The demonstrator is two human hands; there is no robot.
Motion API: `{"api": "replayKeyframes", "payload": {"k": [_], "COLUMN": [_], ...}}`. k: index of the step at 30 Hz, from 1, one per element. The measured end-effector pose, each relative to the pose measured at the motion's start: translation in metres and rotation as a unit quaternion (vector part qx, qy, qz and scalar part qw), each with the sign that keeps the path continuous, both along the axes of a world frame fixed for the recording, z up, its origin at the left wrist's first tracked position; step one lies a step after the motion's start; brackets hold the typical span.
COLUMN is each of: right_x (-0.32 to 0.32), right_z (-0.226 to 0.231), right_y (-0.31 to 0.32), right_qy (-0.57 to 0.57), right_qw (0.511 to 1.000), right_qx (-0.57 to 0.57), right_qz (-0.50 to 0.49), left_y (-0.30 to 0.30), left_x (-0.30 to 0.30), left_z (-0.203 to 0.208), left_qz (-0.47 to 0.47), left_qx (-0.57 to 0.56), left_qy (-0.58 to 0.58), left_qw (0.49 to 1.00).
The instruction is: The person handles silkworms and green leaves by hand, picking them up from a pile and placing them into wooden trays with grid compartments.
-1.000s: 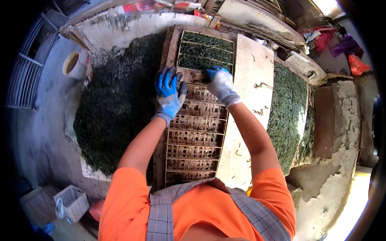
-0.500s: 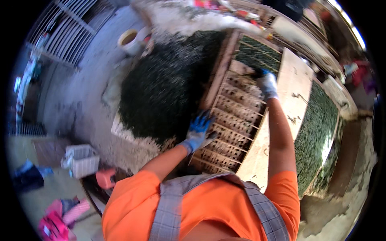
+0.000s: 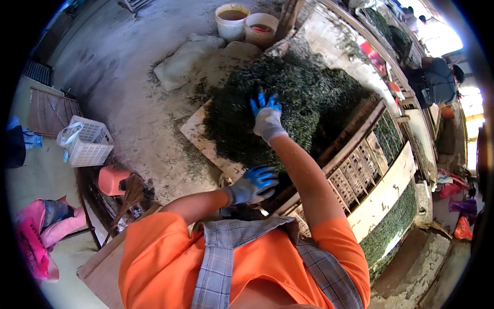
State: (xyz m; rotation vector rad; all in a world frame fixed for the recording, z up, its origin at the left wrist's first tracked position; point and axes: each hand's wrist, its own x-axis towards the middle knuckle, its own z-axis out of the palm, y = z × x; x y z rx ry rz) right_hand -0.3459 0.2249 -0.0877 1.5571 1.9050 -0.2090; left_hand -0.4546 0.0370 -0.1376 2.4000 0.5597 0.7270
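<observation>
A large heap of dark green, leafy shreds (image 3: 303,87) lies ahead of me. My right hand (image 3: 267,116), in a grey glove with blue fingers, reaches over the heap with its fingers spread; it looks to rest on the leaves. Nearer my body, my left hand (image 3: 252,185), gloved the same way, is at the heap's near edge. Its fingers are stretched out and hold nothing visible. To the right of the heap stands a slatted wooden rack (image 3: 355,175) with perforated strips, partly hidden by my right forearm.
A pale board (image 3: 383,193) lies along the rack, with more green shreds (image 3: 393,226) beyond it. Two buckets (image 3: 231,26) stand at the back. On the left are a white crate (image 3: 90,141), a pink container (image 3: 112,180) and a broom (image 3: 133,198). Another person (image 3: 440,80) stands far right.
My view has turned left. My right hand has moved off the rack and onto the leaf heap. My left hand has left the rack's edge for the heap's near side.
</observation>
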Motion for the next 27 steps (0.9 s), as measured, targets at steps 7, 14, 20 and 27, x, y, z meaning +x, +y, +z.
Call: {"api": "replayKeyframes", "payload": {"k": [7, 14, 20, 27], "right_x": [-0.009, 0.04, 0.042, 0.031], "right_z": [-0.004, 0.057, 0.252, 0.412], "right_y": [0.035, -0.016, -0.047, -0.053], "right_qy": [0.071, 0.177, 0.239, 0.221], "right_qw": [0.991, 0.929, 0.862, 0.716], "right_qx": [-0.033, 0.185, 0.439, 0.624], "right_qz": [-0.112, -0.266, -0.088, 0.222], "left_y": [-0.018, -0.037, 0.086, 0.207], "left_x": [-0.156, -0.19, -0.16, -0.03], "left_z": [-0.022, -0.119, -0.021, 0.263], "left_qz": [0.236, 0.303, 0.065, -0.126], "left_qx": [-0.187, -0.719, -0.781, -0.264], "left_qy": [0.09, -0.465, -0.612, -0.3], "left_qw": [0.949, 0.418, 0.109, 0.908]}}
